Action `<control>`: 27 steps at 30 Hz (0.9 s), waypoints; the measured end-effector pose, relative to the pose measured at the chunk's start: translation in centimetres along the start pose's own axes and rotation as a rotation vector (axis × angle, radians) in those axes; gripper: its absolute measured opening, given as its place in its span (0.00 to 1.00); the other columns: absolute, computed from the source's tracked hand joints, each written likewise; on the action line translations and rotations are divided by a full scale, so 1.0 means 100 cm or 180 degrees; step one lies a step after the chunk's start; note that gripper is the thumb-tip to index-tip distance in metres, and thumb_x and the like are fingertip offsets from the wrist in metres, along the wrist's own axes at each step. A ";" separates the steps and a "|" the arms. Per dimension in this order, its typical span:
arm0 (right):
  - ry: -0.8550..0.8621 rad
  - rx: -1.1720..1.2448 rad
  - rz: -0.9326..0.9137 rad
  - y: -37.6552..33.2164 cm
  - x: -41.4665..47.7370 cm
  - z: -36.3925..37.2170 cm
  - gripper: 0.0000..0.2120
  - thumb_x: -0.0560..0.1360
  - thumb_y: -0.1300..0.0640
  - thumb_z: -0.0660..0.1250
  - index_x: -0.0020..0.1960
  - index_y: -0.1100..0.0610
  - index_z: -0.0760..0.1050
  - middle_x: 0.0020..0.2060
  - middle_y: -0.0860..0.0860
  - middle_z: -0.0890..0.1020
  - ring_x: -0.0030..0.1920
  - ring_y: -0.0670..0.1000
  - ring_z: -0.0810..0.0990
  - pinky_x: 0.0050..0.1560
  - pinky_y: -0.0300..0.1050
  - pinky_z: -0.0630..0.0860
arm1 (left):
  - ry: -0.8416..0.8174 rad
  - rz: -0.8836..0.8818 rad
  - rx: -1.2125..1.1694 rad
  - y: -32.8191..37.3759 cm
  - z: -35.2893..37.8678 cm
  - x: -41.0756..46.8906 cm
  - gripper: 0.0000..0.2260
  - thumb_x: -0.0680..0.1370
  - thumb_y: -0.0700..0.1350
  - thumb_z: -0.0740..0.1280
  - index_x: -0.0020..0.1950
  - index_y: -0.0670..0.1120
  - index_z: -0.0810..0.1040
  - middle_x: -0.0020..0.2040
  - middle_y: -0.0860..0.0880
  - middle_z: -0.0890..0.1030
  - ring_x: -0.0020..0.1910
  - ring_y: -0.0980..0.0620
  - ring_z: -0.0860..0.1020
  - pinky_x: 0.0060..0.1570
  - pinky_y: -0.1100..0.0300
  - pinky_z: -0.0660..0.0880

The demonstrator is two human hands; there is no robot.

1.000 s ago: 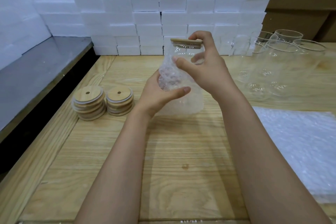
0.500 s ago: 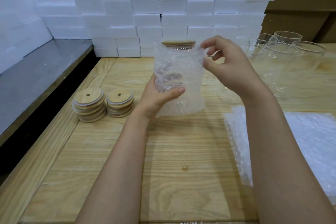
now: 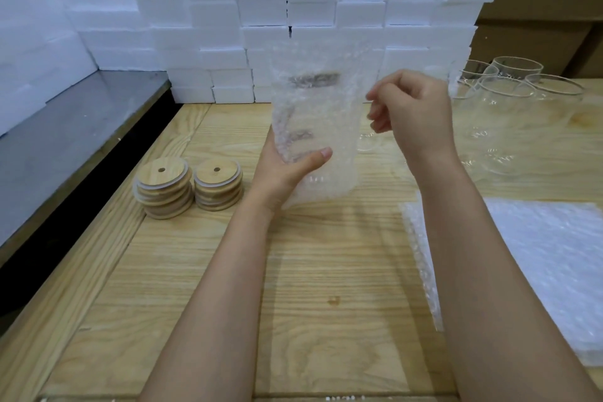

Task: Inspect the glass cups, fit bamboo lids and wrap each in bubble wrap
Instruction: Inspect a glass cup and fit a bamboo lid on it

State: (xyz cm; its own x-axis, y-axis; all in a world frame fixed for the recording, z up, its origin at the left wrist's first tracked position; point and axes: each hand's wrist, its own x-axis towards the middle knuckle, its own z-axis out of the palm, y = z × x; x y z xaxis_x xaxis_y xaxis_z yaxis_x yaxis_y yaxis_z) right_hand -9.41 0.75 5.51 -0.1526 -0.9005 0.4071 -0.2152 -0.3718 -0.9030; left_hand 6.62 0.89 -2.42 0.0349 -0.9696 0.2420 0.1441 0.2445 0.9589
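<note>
A glass cup with a bamboo lid (image 3: 315, 79) stands upright inside a sheet of bubble wrap (image 3: 321, 114), held above the wooden table (image 3: 313, 271). My left hand (image 3: 287, 170) grips the wrapped cup near its base, thumb across the front. My right hand (image 3: 409, 111) is at the cup's right side with curled fingers pinching the wrap's upper right edge. The wrap now rises above the lid, which shows only as a dim band. Two stacks of bamboo lids (image 3: 187, 188) sit to the left.
Several bare glass cups (image 3: 509, 98) stand at the back right. A pile of bubble wrap sheets (image 3: 548, 271) lies at the right under my forearm. White foam blocks (image 3: 293, 19) wall the back; a grey shelf (image 3: 65, 140) runs along the left.
My right hand left the lid, took the wrap's edge and drew it up around the cup. The lid, bare a second ago, is now covered by wrap.
</note>
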 end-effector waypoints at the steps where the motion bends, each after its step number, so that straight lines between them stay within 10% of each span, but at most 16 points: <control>1: -0.0213 -0.0199 0.0086 -0.001 -0.001 0.003 0.07 0.68 0.60 0.62 0.36 0.56 0.78 0.28 0.51 0.79 0.28 0.48 0.78 0.33 0.42 0.77 | 0.0125 0.0076 0.0039 0.000 0.001 0.001 0.39 0.64 0.42 0.75 0.71 0.52 0.63 0.64 0.42 0.75 0.63 0.47 0.76 0.58 0.48 0.77; 8: -0.1213 -0.0870 0.0247 0.000 -0.011 0.032 0.23 0.72 0.49 0.71 0.65 0.52 0.74 0.57 0.46 0.79 0.56 0.47 0.79 0.58 0.51 0.77 | 0.0979 0.0519 0.0484 -0.003 0.005 0.008 0.48 0.64 0.46 0.78 0.78 0.49 0.56 0.71 0.50 0.71 0.67 0.57 0.72 0.67 0.49 0.70; 14: -0.0676 -0.0039 0.0371 0.025 -0.016 0.050 0.32 0.64 0.51 0.80 0.60 0.50 0.65 0.63 0.47 0.72 0.63 0.45 0.72 0.59 0.39 0.70 | 0.0527 0.0821 0.1107 -0.008 0.015 0.000 0.43 0.66 0.44 0.69 0.78 0.58 0.54 0.62 0.80 0.62 0.61 0.76 0.67 0.57 0.62 0.73; 16: -0.0365 0.0089 0.0441 0.034 -0.014 0.047 0.32 0.64 0.52 0.80 0.60 0.50 0.65 0.60 0.47 0.72 0.61 0.46 0.73 0.59 0.40 0.71 | 0.0488 0.0880 0.1096 -0.011 0.012 -0.003 0.39 0.65 0.39 0.61 0.75 0.58 0.62 0.61 0.73 0.72 0.50 0.68 0.76 0.43 0.55 0.77; 20: -0.0157 0.0320 0.0657 0.046 -0.006 0.036 0.32 0.64 0.54 0.80 0.61 0.53 0.68 0.58 0.48 0.77 0.59 0.48 0.77 0.57 0.43 0.74 | 0.0696 0.0972 0.0862 -0.008 0.012 -0.008 0.31 0.67 0.37 0.59 0.68 0.58 0.70 0.55 0.50 0.83 0.49 0.54 0.81 0.50 0.43 0.78; 27: -0.1391 0.0846 0.0630 0.042 -0.002 0.016 0.16 0.65 0.57 0.75 0.50 0.45 0.76 0.40 0.38 0.84 0.46 0.38 0.82 0.47 0.40 0.76 | 0.0108 0.0316 0.0681 0.001 -0.005 -0.007 0.41 0.65 0.56 0.72 0.75 0.51 0.59 0.67 0.47 0.72 0.67 0.54 0.71 0.63 0.60 0.70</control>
State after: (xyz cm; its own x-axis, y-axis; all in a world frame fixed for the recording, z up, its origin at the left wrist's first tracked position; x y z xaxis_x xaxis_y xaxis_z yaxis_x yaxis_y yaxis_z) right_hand -8.76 -1.00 1.44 0.2615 -0.9478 0.1823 0.0365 -0.1791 -0.9832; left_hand 7.11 1.64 -2.57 0.0722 -0.9394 0.3351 -0.0744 0.3300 0.9411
